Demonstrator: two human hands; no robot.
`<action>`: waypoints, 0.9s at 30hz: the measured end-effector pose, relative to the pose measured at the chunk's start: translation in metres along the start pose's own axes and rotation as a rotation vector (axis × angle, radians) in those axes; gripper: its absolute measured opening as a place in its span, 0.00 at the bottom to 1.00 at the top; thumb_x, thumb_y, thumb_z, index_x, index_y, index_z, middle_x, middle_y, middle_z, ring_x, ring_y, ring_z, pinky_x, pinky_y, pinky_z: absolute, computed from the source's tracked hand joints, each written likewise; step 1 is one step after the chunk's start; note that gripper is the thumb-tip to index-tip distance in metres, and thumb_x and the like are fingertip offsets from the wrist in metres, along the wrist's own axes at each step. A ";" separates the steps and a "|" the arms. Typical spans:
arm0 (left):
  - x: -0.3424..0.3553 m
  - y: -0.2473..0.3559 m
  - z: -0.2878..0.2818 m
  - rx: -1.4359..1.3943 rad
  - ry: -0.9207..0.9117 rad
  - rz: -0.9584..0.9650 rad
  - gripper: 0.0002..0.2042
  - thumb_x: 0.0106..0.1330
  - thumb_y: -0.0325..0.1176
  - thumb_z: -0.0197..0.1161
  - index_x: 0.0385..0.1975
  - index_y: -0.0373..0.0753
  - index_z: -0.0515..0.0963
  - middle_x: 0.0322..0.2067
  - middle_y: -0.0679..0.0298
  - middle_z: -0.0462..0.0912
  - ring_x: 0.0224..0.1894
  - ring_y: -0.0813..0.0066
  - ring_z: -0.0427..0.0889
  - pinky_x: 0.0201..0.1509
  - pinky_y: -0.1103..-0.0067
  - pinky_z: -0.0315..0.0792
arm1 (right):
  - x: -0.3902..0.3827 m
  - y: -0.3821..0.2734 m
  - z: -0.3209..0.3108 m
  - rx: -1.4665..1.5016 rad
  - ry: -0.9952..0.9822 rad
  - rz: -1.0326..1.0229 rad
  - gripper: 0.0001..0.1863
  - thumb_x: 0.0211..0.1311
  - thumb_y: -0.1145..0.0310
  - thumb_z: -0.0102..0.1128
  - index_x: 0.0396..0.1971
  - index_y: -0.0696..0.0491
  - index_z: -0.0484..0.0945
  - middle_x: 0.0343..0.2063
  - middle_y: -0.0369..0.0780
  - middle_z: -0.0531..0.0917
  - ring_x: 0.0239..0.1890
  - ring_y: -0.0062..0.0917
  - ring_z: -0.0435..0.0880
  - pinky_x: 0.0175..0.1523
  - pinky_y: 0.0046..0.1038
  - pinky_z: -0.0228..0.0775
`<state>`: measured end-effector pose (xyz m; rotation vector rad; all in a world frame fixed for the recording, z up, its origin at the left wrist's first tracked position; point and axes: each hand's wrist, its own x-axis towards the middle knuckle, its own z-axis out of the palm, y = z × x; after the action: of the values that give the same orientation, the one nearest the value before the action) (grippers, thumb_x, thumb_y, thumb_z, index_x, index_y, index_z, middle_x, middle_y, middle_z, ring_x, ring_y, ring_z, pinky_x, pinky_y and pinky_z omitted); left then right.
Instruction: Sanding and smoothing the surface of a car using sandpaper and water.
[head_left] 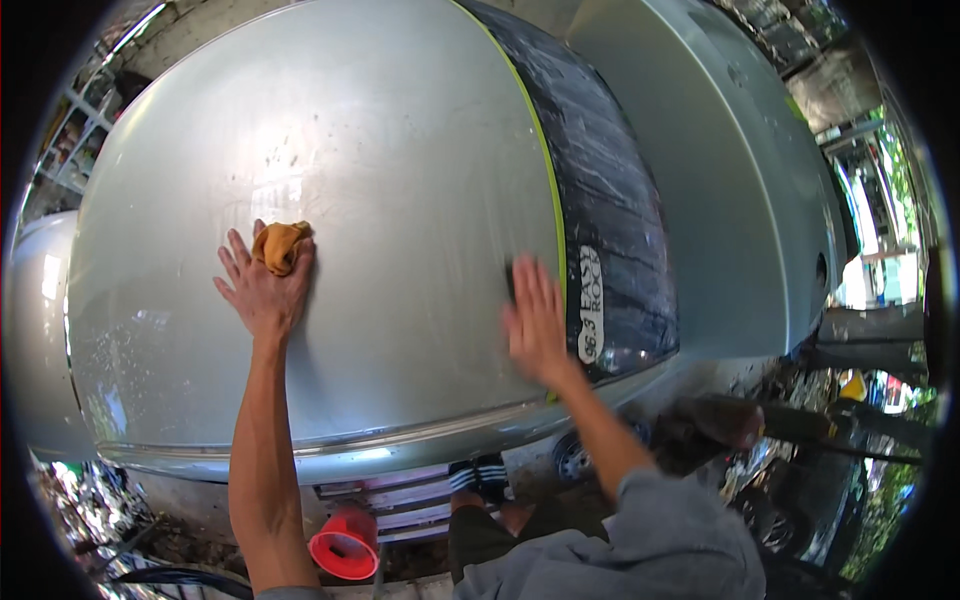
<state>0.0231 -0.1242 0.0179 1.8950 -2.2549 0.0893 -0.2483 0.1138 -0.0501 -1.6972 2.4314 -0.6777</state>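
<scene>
A silver car roof (390, 150) fills the middle of the view. My left hand (262, 285) rests on it with fingers spread and an orange cloth (281, 246) held at the thumb and forefinger. Farther right, my right hand (536, 325) is on the paint, fingers together over a dark pad (513, 278) that is mostly hidden beneath them. Just beyond that hand, a green tape strip (550, 170) runs along the border of the dark, streaked rear window (620, 200), which carries a white sticker.
Below the roof are a red bucket (344, 548), slatted boards (400, 505) under my feet and a dark wheel (572, 460). Another silver body panel (40, 320) is at the far left. Shelving (82, 135) stands upper left, and dark machinery (790, 520) sits lower right.
</scene>
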 end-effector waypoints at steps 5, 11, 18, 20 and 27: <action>0.003 0.010 0.016 -0.030 -0.010 0.030 0.42 0.58 0.70 0.53 0.70 0.54 0.60 0.71 0.52 0.53 0.73 0.48 0.48 0.71 0.47 0.42 | 0.096 0.057 0.000 -0.057 0.057 0.100 0.33 0.71 0.59 0.41 0.71 0.56 0.50 0.72 0.47 0.51 0.74 0.43 0.48 0.74 0.49 0.36; 0.002 -0.004 0.007 0.018 -0.004 -0.005 0.41 0.58 0.70 0.53 0.69 0.54 0.60 0.71 0.52 0.53 0.74 0.48 0.47 0.71 0.46 0.42 | 0.010 0.027 0.008 -0.002 0.071 0.002 0.34 0.70 0.58 0.41 0.71 0.56 0.50 0.71 0.49 0.52 0.73 0.45 0.49 0.74 0.48 0.38; 0.001 -0.006 0.012 0.007 -0.015 -0.012 0.41 0.58 0.70 0.53 0.70 0.54 0.60 0.71 0.53 0.52 0.73 0.48 0.47 0.72 0.47 0.40 | 0.065 0.055 0.009 0.007 0.055 -0.042 0.34 0.70 0.57 0.41 0.71 0.55 0.49 0.72 0.47 0.52 0.74 0.42 0.48 0.75 0.45 0.36; 0.001 -0.006 0.013 0.016 -0.007 -0.006 0.41 0.58 0.70 0.53 0.69 0.54 0.60 0.71 0.53 0.52 0.74 0.48 0.47 0.72 0.47 0.40 | 0.035 0.053 0.007 -0.020 0.009 -0.057 0.34 0.71 0.57 0.41 0.71 0.55 0.49 0.72 0.46 0.51 0.74 0.42 0.47 0.75 0.45 0.35; 0.002 0.014 0.019 -0.049 -0.005 0.018 0.42 0.58 0.71 0.53 0.70 0.54 0.60 0.71 0.53 0.52 0.73 0.48 0.48 0.72 0.47 0.41 | 0.153 0.055 0.007 -0.084 0.144 0.091 0.32 0.73 0.54 0.37 0.70 0.55 0.52 0.71 0.46 0.56 0.73 0.40 0.50 0.74 0.47 0.37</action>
<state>0.0071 -0.1270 0.0004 1.8530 -2.2562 0.0319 -0.3512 -0.0126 -0.0528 -1.6076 2.6523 -0.7185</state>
